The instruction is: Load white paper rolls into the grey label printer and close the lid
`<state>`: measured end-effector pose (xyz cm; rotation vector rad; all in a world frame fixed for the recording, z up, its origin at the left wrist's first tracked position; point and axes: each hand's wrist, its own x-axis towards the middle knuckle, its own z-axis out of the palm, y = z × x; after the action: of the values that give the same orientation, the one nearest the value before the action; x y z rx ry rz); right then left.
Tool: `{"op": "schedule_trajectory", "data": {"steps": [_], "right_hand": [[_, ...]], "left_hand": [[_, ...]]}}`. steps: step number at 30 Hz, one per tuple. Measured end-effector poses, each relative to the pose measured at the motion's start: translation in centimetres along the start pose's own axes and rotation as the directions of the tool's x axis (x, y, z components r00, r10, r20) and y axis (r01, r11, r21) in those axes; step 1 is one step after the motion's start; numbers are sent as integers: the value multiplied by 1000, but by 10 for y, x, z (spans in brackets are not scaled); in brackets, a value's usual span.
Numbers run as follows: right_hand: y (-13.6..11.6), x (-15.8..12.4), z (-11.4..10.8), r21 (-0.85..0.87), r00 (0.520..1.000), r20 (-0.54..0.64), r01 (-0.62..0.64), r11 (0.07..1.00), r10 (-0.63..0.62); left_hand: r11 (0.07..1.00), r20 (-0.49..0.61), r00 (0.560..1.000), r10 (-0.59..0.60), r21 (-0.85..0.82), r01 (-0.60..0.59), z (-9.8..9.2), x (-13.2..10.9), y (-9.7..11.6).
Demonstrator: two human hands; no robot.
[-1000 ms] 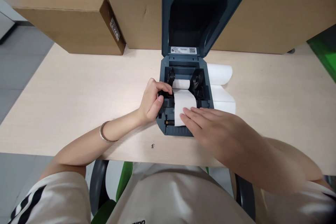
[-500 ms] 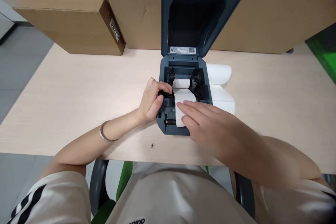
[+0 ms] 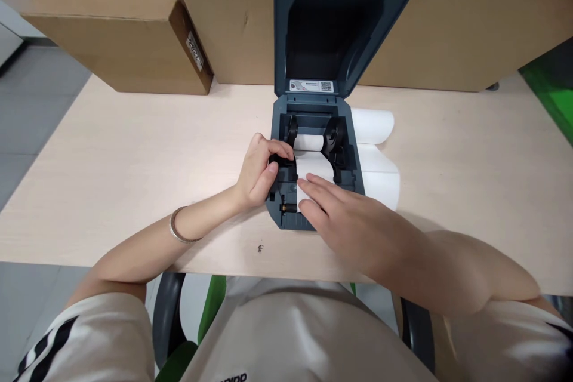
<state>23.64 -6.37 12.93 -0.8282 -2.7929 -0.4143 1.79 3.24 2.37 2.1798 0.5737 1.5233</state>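
Observation:
A dark blue-grey label printer sits on the table with its lid raised. Inside it, a white paper roll lies between two black holders, and its paper strip runs toward the printer's front. My left hand is closed around the printer's left side wall, fingertips curled inside beside the strip. Flat on the strip lie the stretched fingers of my right hand, covering its right front part. The strip's front end is partly hidden under them.
White paper pieces lie on the table along the printer's right side. Behind the raised lid stands a large cardboard box. A smaller cardboard box is at the back left. The table's front edge runs close to my body.
My right hand has shifted slightly left and toward me over the paper strip, which now lies flatter and straighter. The left hand keeps its place on the printer.

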Motion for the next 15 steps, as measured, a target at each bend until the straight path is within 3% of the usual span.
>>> {"op": "schedule_trajectory", "data": {"steps": [9,15], "right_hand": [[-18,-13,7,66,999,19,-35,997,34],[-10,-25,-12,176,993,-7,117,977,-117]], "left_hand": [[999,-1,1000,-20,28,20,-3,0,5],[991,4,999,-47,125,47,-6,0,12]]}}
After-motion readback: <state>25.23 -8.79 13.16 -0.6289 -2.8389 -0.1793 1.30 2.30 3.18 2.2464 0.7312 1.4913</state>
